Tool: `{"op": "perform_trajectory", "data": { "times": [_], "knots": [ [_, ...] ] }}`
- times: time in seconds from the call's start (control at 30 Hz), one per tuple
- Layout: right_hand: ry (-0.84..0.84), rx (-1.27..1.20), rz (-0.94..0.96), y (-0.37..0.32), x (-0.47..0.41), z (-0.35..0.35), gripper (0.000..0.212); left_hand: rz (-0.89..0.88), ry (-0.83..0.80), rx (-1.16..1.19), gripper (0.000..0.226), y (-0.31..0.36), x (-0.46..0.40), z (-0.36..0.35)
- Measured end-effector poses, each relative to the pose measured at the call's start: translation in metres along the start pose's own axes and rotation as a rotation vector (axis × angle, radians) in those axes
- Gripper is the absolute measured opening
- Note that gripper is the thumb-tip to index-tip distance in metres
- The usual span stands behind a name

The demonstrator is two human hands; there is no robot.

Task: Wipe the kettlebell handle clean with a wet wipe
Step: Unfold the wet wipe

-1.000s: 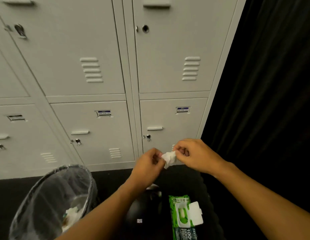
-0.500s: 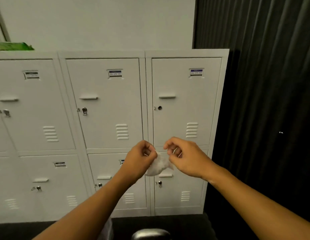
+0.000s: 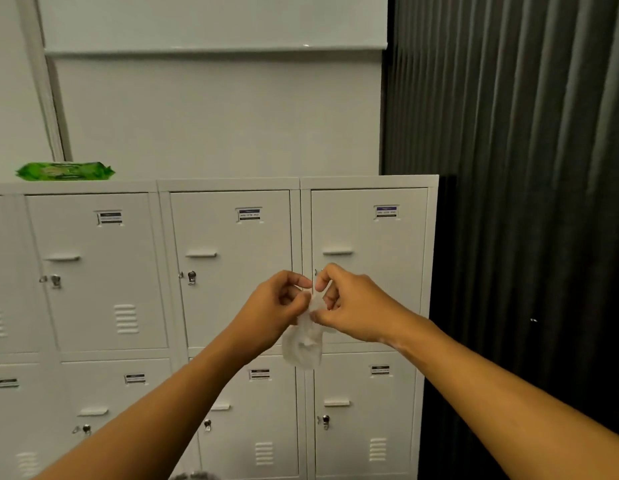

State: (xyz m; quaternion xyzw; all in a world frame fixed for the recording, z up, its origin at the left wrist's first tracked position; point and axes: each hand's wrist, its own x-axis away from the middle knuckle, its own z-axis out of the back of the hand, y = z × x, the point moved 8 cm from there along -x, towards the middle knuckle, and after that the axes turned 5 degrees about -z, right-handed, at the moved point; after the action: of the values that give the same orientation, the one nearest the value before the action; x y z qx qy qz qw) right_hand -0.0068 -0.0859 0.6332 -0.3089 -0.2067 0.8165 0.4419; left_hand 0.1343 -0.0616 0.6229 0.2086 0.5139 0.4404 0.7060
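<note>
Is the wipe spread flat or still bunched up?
Bunched. The wipe hangs crumpled below both hands, left and right, which pinch its top edge close together.

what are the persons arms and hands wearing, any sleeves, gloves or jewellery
Nothing that shows. Both forearms are bare up to where the picture cuts them off, with no sleeve edge in sight. The left hand and the right hand are ungloved, and no watch, band or bracelet shows at either wrist. No ring can be made out on the visible fingers. No markings or cables on them.
</note>
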Motion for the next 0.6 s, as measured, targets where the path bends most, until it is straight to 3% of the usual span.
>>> {"op": "perform_trajectory", "data": {
  "times": [0.2,0.43,0.53,0.6],
  "knots": [
    [0.022,0.024,-0.037,0.002,-0.001,-0.004,0.008,0.011,0.020,0.072,0.017,0.011,0.006,0.008],
    [0.024,0.053,-0.049,0.006,0.006,-0.004,0.009,0.120,0.006,0.157,0.022,-0.005,0.021,0.006],
    [-0.006,0.054,-0.046,0.005,0.006,-0.003,0.007,0.149,-0.176,-0.013,0.037,-0.019,0.024,0.001],
    [-0.008,0.072,-0.046,0.008,0.006,0.003,0.007,0.149,-0.255,-0.196,0.031,-0.028,0.026,0.003]
  ]
}}
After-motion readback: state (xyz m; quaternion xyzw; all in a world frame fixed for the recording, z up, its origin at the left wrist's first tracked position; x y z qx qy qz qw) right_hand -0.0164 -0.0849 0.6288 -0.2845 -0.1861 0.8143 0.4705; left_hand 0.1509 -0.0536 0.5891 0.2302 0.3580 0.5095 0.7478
